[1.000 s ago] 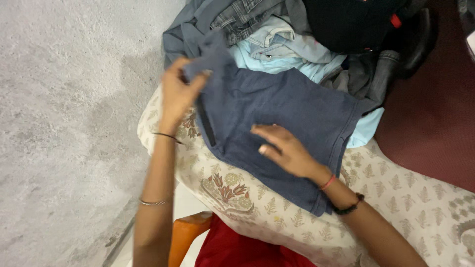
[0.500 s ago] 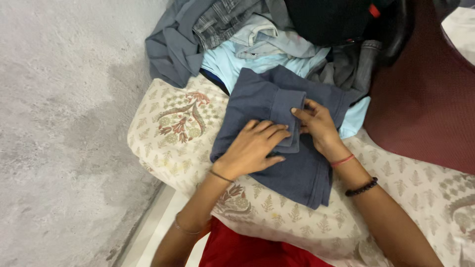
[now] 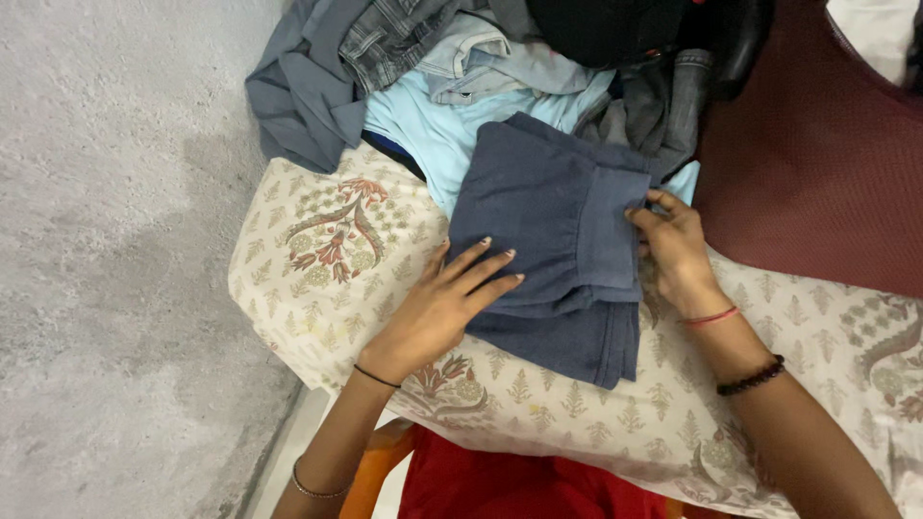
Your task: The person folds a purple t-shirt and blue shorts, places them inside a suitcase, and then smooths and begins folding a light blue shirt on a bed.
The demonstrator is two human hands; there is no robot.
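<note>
Concrete floor (image 3: 106, 240) gives way to a floral-print cushion (image 3: 327, 240), where the left hand (image 3: 437, 308), fingers spread, presses flat on a folded navy garment (image 3: 548, 231). At its right edge the right hand (image 3: 673, 250) pinches the fold. Lifting the flat palm too early would likely let the layers slip apart toward the heaped clothes (image 3: 452, 58) behind.

A cream cloth with a floral print (image 3: 327, 240) covers the work surface. Behind it lies a heap of clothes: a grey garment (image 3: 298, 91), a light blue shirt (image 3: 433, 125) and denim pieces (image 3: 394, 34). A maroon mat (image 3: 817, 163) spreads beside the grey concrete floor (image 3: 106, 240).
</note>
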